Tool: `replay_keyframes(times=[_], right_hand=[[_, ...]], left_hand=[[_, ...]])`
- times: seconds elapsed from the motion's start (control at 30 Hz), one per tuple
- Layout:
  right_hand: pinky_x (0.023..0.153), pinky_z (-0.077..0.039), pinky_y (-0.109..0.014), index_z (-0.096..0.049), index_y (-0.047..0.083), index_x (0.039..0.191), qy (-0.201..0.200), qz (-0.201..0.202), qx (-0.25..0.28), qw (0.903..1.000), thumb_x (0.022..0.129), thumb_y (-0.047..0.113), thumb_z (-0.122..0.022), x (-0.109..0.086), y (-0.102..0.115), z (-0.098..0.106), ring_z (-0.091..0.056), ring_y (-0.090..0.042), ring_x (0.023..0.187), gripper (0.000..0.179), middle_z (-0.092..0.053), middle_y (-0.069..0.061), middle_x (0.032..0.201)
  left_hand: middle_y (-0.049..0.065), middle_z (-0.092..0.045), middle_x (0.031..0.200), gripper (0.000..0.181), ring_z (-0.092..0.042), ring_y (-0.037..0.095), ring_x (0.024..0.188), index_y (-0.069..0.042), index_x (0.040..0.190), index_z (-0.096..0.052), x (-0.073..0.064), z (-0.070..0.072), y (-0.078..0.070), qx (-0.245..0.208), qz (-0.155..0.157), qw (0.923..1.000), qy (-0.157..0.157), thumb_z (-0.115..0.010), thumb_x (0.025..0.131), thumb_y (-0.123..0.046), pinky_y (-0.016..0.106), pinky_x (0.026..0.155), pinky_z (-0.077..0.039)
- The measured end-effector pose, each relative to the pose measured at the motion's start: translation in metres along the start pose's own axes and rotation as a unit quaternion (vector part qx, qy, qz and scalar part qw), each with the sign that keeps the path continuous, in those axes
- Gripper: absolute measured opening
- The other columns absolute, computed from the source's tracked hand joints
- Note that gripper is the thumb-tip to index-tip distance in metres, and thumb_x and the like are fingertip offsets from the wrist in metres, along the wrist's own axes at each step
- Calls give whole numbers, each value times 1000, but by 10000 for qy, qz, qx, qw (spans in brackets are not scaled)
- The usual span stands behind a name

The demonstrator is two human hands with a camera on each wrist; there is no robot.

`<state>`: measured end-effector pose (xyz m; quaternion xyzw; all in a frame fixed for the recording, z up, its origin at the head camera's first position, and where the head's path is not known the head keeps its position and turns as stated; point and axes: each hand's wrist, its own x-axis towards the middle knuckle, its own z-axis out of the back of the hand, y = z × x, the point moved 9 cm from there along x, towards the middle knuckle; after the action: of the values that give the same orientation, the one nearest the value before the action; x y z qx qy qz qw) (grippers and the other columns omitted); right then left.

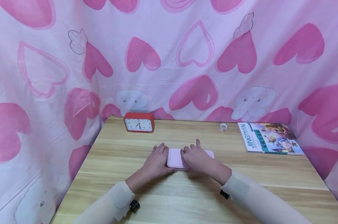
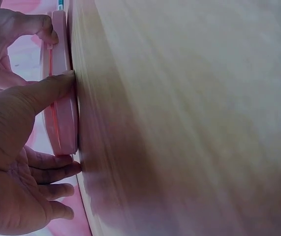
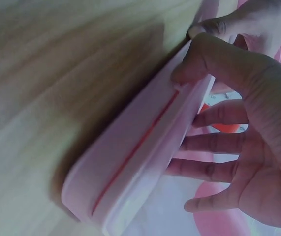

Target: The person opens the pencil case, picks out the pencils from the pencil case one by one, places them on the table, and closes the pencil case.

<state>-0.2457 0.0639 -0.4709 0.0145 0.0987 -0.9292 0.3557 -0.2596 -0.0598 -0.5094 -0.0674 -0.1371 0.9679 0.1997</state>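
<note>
A pink zip case lies flat on the wooden table in front of the person. At its left end the left hand holds it, thumb on the near side and fingers around the end. The right hand reaches over the top. Its thumb and a finger pinch at the zip pull on the near side, though the fingers partly hide the pull. In the right wrist view, a red zip line runs along the case's side, and the other right fingers spread over the top.
A red alarm clock stands at the back left of the table. A small tape roll lies near the back edge, and a magazine lies at the back right. A pink heart-patterned curtain hangs behind the table.
</note>
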Motion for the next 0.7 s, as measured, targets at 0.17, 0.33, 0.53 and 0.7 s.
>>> replay_keyframes(times=[0.17,0.33,0.53,0.7], right_hand=[[112,-45,-84,-70,2,141,160,-6,269,9995,69,45,-97,0,-6,1,-74,-40,113,89,-77,-13,126],[110,-44,-89,-71,6,143,344,6,448,9984,76,42,-97,0,-11,5,-75,-39,114,81,-77,-12,126],[108,-41,-93,-71,8,143,432,21,814,9957,76,41,-98,0,-16,8,-74,-38,113,79,-77,-10,126],[112,-29,-97,-70,17,150,464,-93,1734,9837,78,36,-98,-4,-27,8,-72,-36,131,79,-75,-7,145]], left_hand=[[18,-60,158,101,-39,38,165,0,154,-55,1,0,1,-96,-72,9999,-22,-94,83,-61,60,139,-27],[18,-58,158,106,-44,39,161,-1,156,-53,2,0,1,-243,-238,9993,-128,-92,82,-67,64,137,-30],[18,-55,159,105,-45,37,158,-3,156,-53,3,1,4,-505,-262,9984,-63,-92,82,-66,62,137,-30],[16,-49,163,107,-42,37,157,-6,157,-53,4,-2,9,-1073,-26,9942,103,-98,78,-61,57,134,-40]])
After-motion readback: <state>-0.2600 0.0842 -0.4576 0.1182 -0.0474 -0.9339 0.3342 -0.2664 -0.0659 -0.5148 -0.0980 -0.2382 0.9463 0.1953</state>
